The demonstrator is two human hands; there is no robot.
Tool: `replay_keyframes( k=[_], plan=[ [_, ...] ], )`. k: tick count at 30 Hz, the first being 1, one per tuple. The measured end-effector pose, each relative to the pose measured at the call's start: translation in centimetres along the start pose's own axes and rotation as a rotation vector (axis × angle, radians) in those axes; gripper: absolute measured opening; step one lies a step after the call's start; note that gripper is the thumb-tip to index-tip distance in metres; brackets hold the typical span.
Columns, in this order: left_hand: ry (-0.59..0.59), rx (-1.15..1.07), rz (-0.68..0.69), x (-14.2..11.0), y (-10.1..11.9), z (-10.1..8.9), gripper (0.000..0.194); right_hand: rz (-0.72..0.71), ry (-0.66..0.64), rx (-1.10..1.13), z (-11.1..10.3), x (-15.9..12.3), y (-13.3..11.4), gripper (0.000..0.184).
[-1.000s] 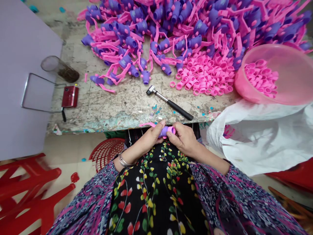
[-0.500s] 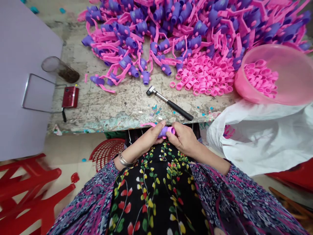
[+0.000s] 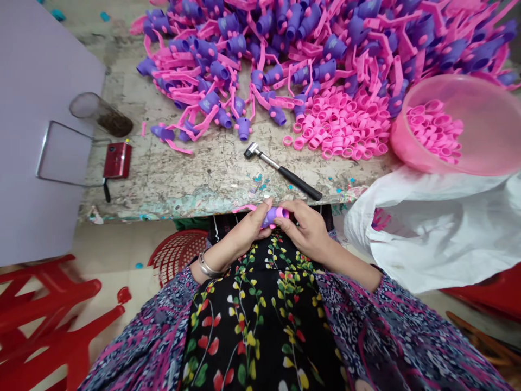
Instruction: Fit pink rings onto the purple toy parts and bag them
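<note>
1 L hand point(image 3: 253, 221), 1 R hand point(image 3: 307, 228). In hands: 1 purple pc point(image 3: 269, 217) w/ 1 pink ring point(image 3: 282, 213). 1 hammer point(image 3: 299, 182), 1 bowl point(image 3: 484, 133), 1 glass jar point(image 3: 114, 122), 1 basket point(image 3: 177, 251). Piled pcs point(image 3: 243, 128) & loose rings point(image 3: 345, 127): dozens ea., exact ct unclear.

Purple part point(image 3: 268, 218), pink ring point(image 3: 280, 213); black floral cloth point(image 3: 262, 326).

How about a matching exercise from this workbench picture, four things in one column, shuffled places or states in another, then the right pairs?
1 Purple piece
2 Hammer
3 Pink bowl
4 Red basket

A Lower than the tabletop
B Partly filled with pink rings
C Held by left hand and right hand
D Lying with its black handle toward the table's near edge

Pairs: 1-C, 2-D, 3-B, 4-A
</note>
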State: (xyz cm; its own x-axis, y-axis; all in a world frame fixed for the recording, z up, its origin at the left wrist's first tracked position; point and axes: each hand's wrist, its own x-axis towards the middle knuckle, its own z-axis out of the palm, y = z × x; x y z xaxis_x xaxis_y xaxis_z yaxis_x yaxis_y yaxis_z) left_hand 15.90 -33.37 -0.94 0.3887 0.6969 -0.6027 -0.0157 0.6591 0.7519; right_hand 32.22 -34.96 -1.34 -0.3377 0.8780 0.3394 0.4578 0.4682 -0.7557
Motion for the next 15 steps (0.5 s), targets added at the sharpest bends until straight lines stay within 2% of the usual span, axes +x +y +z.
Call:
replay_keyframes(
  k=[5,15],
  plan=[
    [-0.094,-0.027,-0.038,0.43,-0.80,-0.59,0.054,-0.033,-0.025,-0.009,-0.06,0.09,0.13,0.016],
    [-0.161,-0.025,-0.096,0.57,-0.75,-0.86,0.055,-0.031,-0.056,0.014,-0.05,0.01,0.23,0.018]
  ],
)
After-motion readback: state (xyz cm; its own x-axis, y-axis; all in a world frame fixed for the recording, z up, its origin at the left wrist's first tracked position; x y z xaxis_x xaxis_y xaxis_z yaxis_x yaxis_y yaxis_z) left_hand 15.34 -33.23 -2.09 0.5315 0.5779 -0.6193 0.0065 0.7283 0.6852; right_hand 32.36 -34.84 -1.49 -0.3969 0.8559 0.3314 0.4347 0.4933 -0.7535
